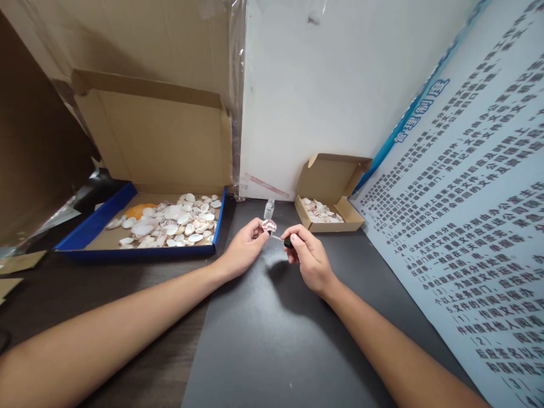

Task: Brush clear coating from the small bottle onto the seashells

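Note:
Between the fingertips of my left hand is a small fan-shaped seashell, white with reddish-pink markings. My right hand pinches the black cap of an applicator brush. Its thin pale stem points left and its tip is at the shell's lower edge; whether it touches the shell, I cannot tell. Just beyond the shell stands a small clear bottle with a label, upright and without a cap.
On the left, an open cardboard box with blue sides holds many shells. A smaller open cardboard box with shells stands at the back right. A dark mat lies below my hands. A printed board leans along the right.

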The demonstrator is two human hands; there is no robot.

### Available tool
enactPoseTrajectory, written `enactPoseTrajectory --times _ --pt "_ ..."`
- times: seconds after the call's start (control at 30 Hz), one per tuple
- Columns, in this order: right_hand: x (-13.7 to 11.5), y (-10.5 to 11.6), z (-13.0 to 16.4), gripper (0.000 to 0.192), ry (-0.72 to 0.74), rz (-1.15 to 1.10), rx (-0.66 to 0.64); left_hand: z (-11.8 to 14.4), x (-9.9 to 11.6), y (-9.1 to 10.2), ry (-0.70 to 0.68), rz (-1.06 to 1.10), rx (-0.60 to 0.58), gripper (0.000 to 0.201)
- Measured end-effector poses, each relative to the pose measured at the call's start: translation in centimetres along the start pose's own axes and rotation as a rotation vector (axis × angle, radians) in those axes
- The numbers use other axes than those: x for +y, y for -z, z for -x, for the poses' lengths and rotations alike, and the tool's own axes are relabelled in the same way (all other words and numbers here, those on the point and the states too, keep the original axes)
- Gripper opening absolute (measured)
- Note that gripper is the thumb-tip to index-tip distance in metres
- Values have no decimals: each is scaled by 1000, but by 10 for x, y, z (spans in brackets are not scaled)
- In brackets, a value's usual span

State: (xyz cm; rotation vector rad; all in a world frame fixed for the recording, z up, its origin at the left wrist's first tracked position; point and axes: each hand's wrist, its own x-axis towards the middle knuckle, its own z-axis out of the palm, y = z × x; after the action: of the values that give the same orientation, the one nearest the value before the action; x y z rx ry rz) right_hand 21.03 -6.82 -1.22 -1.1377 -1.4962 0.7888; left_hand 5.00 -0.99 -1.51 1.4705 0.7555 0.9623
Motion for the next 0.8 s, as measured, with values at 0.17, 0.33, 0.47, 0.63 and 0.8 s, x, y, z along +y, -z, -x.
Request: enactPoseTrajectory --times 0.17,0.33,0.47,0.63,0.8 --pt "2 -1 0 25 14 -9 103 0 1 0 -2 1 -13 18" --pt "-2 -1 2 23 53 31 125 -2 -2 -1 -72 -54 -44 17" --pt "-7 -1 5 23 74 127 30 -1 -5 -1 -73 -65 -72 18" --pt "-9 1 4 19 103 202 133 -1 -5 -1 -34 -28 -64 22" --pt "-7 1 2 16 63 59 92 -2 -6 -1 -28 -25 -70 19"
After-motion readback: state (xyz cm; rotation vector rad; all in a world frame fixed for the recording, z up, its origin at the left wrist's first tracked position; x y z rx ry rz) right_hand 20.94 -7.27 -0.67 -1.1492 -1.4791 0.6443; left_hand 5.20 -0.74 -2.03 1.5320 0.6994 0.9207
